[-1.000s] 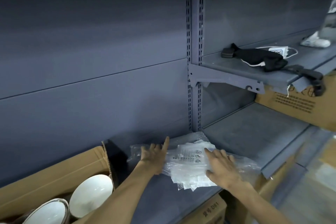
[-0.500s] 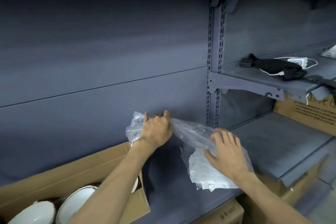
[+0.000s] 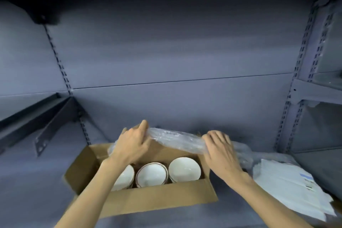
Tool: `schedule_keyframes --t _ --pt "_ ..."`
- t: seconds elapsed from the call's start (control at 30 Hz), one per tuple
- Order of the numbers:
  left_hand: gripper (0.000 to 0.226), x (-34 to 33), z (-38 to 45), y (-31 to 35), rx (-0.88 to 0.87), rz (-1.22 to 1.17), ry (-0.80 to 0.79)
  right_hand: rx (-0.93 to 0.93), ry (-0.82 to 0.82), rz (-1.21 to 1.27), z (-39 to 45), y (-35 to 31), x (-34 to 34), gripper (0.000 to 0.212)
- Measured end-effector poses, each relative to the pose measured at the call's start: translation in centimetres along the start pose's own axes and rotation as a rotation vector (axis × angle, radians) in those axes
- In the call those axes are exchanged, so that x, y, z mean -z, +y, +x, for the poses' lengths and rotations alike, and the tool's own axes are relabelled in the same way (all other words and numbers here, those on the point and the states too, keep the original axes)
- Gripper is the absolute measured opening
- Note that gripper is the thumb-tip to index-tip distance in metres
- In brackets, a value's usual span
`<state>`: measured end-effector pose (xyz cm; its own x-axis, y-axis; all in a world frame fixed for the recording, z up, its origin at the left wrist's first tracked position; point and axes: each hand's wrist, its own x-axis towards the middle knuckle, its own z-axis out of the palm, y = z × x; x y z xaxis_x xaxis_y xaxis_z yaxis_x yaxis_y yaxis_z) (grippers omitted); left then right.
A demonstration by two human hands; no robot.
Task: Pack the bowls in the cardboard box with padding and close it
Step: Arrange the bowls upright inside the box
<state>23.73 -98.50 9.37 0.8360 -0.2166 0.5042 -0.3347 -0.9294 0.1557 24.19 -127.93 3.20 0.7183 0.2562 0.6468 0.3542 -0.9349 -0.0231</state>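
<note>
An open cardboard box (image 3: 146, 197) sits on the grey shelf with its flaps spread. Inside stand white bowls (image 3: 184, 169) in a row, the middle one (image 3: 150, 174) with a brown rim, the left one partly hidden by my forearm. A clear sheet of bubble-wrap padding (image 3: 177, 139) is stretched above the back of the box. My left hand (image 3: 132, 143) grips its left end. My right hand (image 3: 221, 151) grips its right end, fingers curled over the plastic.
More plastic and white printed sheets (image 3: 290, 189) lie on the shelf to the right of the box. A dark shelf bracket (image 3: 53, 122) juts out at the left. Slotted uprights (image 3: 298, 79) and another shelf stand at the right.
Both hands lifted the padding off the shelf and carried it left, over the box. The view swung left, so the box now sits in the centre.
</note>
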Motion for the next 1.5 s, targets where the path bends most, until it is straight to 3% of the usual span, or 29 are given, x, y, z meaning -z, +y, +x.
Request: schedule_keyframes --t 0.17,0.27,0.37,0.47,0.57,0.63,0.77,0.9,0.97,1.17,1.27,1.4,1.5 --pt "0.032 -0.8 -7.7 -8.7 0.106 -0.017 -0.16 0.166 -0.253 0.065 0.8 -5.1 -1.0 0.03" --pt "0.05 -1.7 -11.1 -10.7 0.141 -0.013 -0.238 0.256 -0.404 0.009 0.3 -6.7 -1.9 0.063" --pt "0.048 -2.2 -13.2 -11.2 0.244 -0.075 -0.353 0.321 -0.54 0.012 -0.1 -7.8 -3.2 0.062" --pt "0.043 -2.6 -13.1 -11.6 0.289 -0.114 -0.462 0.256 -0.664 0.042 0.3 -8.0 -4.4 0.058" --pt "0.043 -2.8 -11.9 -11.5 0.195 -0.039 -0.473 0.254 -0.73 0.058 0.3 -7.7 -4.8 0.056" --pt "0.029 -2.8 -11.0 -11.6 0.179 -0.062 -0.418 0.196 -0.769 0.168 0.2 -6.9 -4.8 0.057" --pt "0.012 -3.1 -10.7 -11.6 0.108 -0.017 -0.272 0.095 -0.757 0.324 -0.3 -5.0 -5.9 0.028" --pt "0.021 -4.3 -12.0 -12.1 0.109 -0.16 -0.427 0.092 -0.872 0.313 -0.2 -5.4 -5.2 0.023" --pt "0.016 -4.3 -12.5 -12.6 0.174 -0.193 -0.453 0.042 -0.949 0.333 0.4 -6.0 -3.7 0.037" --pt "0.04 -3.2 -12.7 -11.0 0.325 -0.081 -0.678 0.13 -1.024 0.208 -0.6 -8.7 -1.4 0.04" --pt "0.057 -2.8 -12.2 -10.4 0.511 -0.125 -0.815 0.085 -1.066 0.188 -0.6 -9.6 -1.1 0.052" --pt "0.084 -2.9 -11.8 -10.7 0.603 -0.167 -0.856 0.023 -1.178 0.196 0.2 -9.8 -1.0 0.071" --pt "0.071 -2.3 -12.0 -11.2 0.598 -0.299 -0.835 0.004 -1.152 0.165 -0.2 -9.7 -1.1 0.068"
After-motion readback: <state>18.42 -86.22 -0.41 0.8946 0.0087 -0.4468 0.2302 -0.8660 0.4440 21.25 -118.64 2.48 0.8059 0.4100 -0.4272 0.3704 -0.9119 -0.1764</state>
